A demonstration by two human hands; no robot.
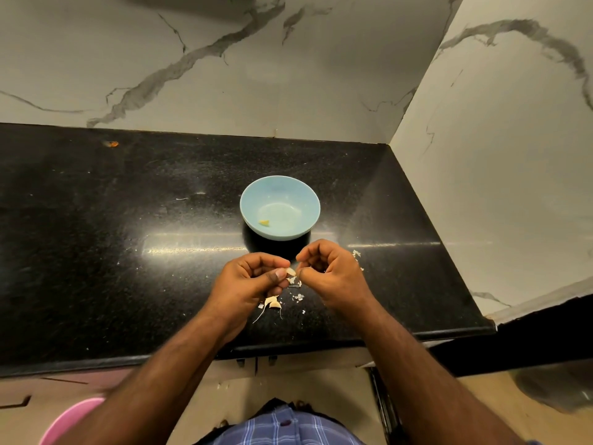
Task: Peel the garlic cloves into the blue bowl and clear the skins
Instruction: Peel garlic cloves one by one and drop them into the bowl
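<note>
Head view: left hand [248, 277] and right hand [327, 271] pinch 1 garlic clove [290, 271]; blue bowl [279, 187] holds 1 peeled clove [264, 222].

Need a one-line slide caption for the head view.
Both hands, left hand and right hand, pinch a garlic clove above the black countertop, near the blue bowl; skins lie scattered below.
</note>
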